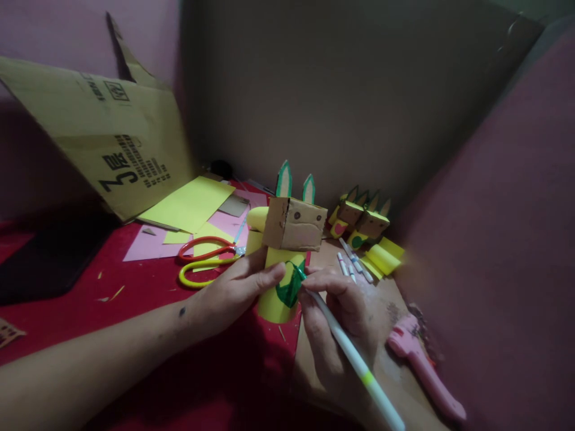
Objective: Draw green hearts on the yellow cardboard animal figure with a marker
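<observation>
My left hand (245,281) is closed round the yellow paper tube body of a cardboard rabbit figure (294,224), holding it upright. The figure has a box-shaped brown head with drawn eyes and two pointed ears edged in green. In my right hand (335,311) is a white marker pen (348,347) with a yellow-green band, gripped between thumb and fingers. Its green tip touches a partly coloured green patch (287,292) on the front of the tube. A yellow strip of that patch is still bare.
Scissors (209,242) with red and yellow handles lie left, by yellow sheets (197,203) and pink paper. A large cardboard piece (112,131) leans behind. Two similar figures (359,218), several markers (353,263), a yellow roll (384,257) and a pink glue gun (424,365) are at right.
</observation>
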`<control>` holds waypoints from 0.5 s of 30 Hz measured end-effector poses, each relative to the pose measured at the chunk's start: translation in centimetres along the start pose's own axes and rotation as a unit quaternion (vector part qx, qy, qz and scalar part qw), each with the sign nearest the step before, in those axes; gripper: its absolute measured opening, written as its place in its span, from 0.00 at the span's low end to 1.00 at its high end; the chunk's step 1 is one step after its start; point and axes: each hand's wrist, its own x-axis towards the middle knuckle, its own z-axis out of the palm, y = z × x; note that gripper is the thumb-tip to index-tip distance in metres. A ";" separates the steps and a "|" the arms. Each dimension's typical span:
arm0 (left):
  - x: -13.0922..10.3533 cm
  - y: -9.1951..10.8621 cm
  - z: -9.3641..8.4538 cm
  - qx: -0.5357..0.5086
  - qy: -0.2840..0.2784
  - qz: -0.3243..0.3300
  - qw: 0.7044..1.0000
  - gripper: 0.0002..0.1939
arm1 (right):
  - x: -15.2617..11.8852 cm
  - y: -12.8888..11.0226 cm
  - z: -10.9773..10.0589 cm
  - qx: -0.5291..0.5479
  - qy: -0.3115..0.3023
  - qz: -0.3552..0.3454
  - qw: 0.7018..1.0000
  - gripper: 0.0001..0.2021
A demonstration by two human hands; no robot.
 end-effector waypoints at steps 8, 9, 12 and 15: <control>0.1 -0.1 0.2 0.002 -0.002 0.017 1.000 0.23 | -0.2 0.0 0.0 -0.024 -0.001 0.000 1.000 0.15; 0.1 0.0 0.2 0.005 -0.001 0.019 1.000 0.23 | -0.2 0.0 0.0 -0.022 -0.001 -0.004 1.000 0.16; 0.1 0.1 0.2 0.021 0.004 0.022 1.000 0.26 | -0.1 0.1 0.0 -0.013 -0.003 -0.013 1.000 0.16; 0.1 0.3 0.2 0.049 0.006 0.021 0.999 0.29 | -0.2 0.3 0.1 -0.013 -0.009 -0.010 1.000 0.17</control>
